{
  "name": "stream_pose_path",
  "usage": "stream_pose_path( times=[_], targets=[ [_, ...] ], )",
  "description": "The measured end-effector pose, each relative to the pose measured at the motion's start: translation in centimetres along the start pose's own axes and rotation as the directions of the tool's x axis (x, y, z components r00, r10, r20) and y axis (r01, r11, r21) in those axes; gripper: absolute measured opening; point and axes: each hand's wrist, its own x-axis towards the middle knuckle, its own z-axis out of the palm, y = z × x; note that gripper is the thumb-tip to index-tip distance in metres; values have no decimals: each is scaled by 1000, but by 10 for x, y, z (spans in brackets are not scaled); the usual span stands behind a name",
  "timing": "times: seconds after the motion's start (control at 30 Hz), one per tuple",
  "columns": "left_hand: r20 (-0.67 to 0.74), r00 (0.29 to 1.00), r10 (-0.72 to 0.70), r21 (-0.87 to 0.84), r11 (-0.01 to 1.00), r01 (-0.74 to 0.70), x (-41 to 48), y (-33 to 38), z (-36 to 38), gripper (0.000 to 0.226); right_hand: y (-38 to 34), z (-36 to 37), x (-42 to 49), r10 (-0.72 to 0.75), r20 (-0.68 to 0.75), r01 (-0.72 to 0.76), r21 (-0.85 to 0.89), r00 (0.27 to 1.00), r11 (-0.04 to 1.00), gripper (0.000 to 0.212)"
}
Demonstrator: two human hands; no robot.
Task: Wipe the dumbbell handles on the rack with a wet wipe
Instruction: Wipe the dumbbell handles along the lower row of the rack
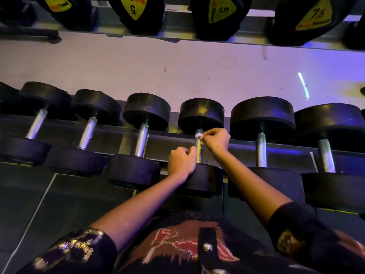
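Several black dumbbells with silver handles lie in a row on the lower rack rail [173,147]. Both hands are at the handle [198,153] of the fourth dumbbell from the left. My right hand [216,140] pinches a small white wet wipe [199,136] against the upper part of that handle. My left hand [182,161] sits at the handle's lower part beside the near weight head [203,180], fingers curled against the bar. How far those fingers wrap the bar is hidden.
Neighbouring handles stand left [142,142] and right [261,150] of the one being touched. An upper shelf [177,26] carries dumbbells with yellow labels marked 5 and 7.5. Dark rubber floor tiles [59,204] lie below the rack.
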Motion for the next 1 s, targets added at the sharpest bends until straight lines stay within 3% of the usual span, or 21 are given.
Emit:
stream_pose_path(
  times=[0.1,0.27,0.37,0.5,0.63,0.77,0.9,1.0],
  targets=[
    [9,1000,0,-7,1000,0,0,0,0,45,-7,0,8,-4,-6,4,5,1000,1000,4],
    [-3,1000,6,-10,1000,-6,-1,0,0,45,14,-6,-15,41,139,-30,-79,989,996,7],
    [-5,1000,7,2,1000,-7,-1,1,-1,44,32,-8,-29,99,190,-93,-41,977,995,9],
    [-1,1000,11,9,1000,-11,-2,1,-2,43,29,-5,-22,118,68,-123,86,991,989,17],
    [-3,1000,12,4,1000,-12,-3,1,-3,45,26,1,-15,116,-14,-113,144,993,983,12],
    [9,1000,12,-1,1000,-12,-3,1,-2,44,27,1,-18,38,18,-39,59,999,997,4],
    [1,1000,11,5,1000,-11,-3,1,-2,44,25,1,-24,-130,93,144,-162,987,976,20],
    [6,1000,16,12,1000,-16,-3,1,-2,45,22,2,-18,-103,108,123,-196,989,973,9]
  ],
)
